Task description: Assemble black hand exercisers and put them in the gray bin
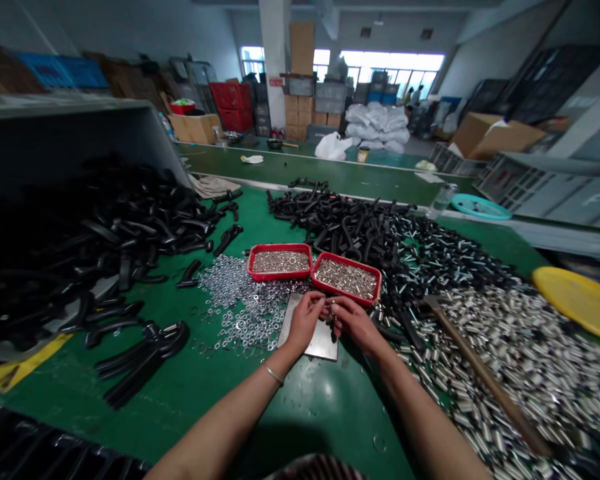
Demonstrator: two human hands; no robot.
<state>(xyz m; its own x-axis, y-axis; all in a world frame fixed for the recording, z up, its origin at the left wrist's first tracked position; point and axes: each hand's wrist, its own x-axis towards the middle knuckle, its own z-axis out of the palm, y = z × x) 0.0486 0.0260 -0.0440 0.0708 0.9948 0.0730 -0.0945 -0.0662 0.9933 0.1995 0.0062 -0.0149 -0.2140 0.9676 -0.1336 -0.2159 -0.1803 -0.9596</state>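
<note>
Over a flat metal plate (pixel 325 341) on the green table, my left hand (pixel 307 319) and my right hand (pixel 353 321) meet at the fingertips. Both are closed in a pinch around small parts too tiny to name. Just beyond them stand two red trays: the left tray (pixel 280 277) holds small rings, the right tray (pixel 379 287) small metal pins. Loose silvery nuts and washers (pixel 247 320) are spread left of the plate.
A hammer (pixel 485 373) lies across heaped metal sleeves (pixel 525 333) at the right. Black handles (pixel 350 223) are piled behind the trays, and more (pixel 145 220) fill the left. A yellow lid (pixel 580 303) sits at the right edge.
</note>
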